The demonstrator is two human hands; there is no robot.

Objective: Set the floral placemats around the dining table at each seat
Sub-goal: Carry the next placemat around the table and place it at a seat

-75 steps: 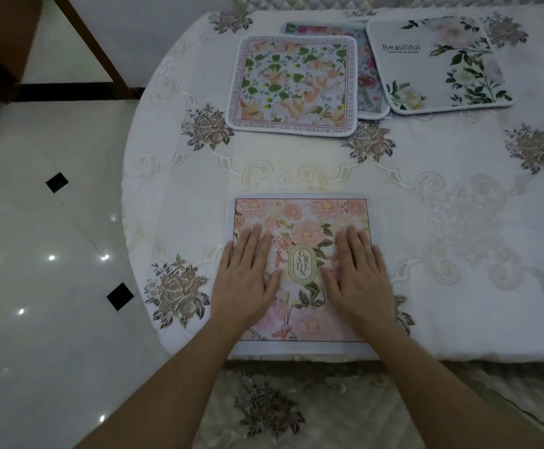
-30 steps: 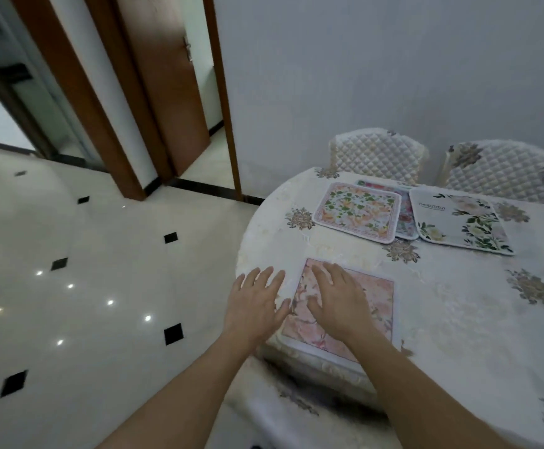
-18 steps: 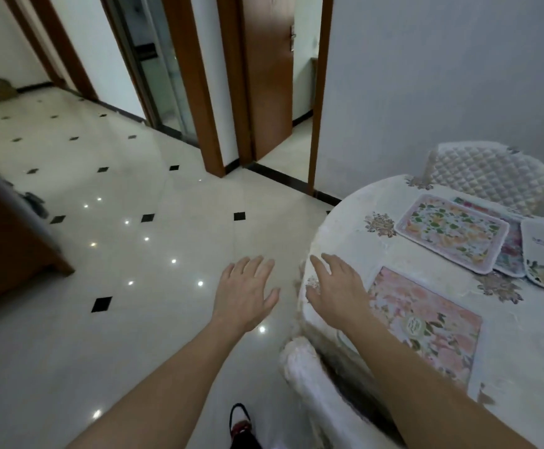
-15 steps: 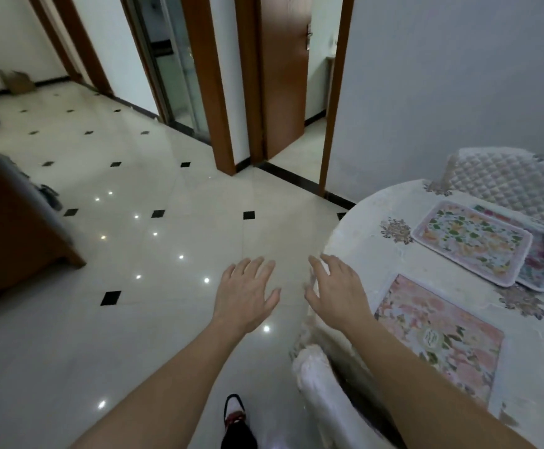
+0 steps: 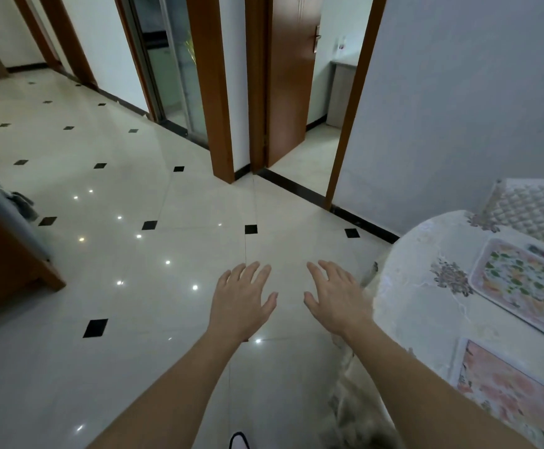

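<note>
A pink floral placemat (image 5: 510, 390) lies flat near the table's edge at the lower right. Farther along the table lies a placemat with green leaves and orange flowers (image 5: 523, 286), and the edge of another mat shows behind it. My left hand (image 5: 241, 299) hovers over the floor, fingers spread, holding nothing. My right hand (image 5: 335, 294) is held out beside it, also empty with fingers apart, just left of the round table (image 5: 426, 306) and off the mats.
A quilted chair back (image 5: 533, 209) stands behind the table at the right. Glossy tiled floor (image 5: 134, 254) spreads ahead and left. A doorway with a brown door (image 5: 286, 85) is straight ahead. Dark wooden furniture (image 5: 1, 254) stands at the left.
Both hands have lifted off the pink placemat, which stays on the table. My view has swung left, away from the table toward the floor and doors.
</note>
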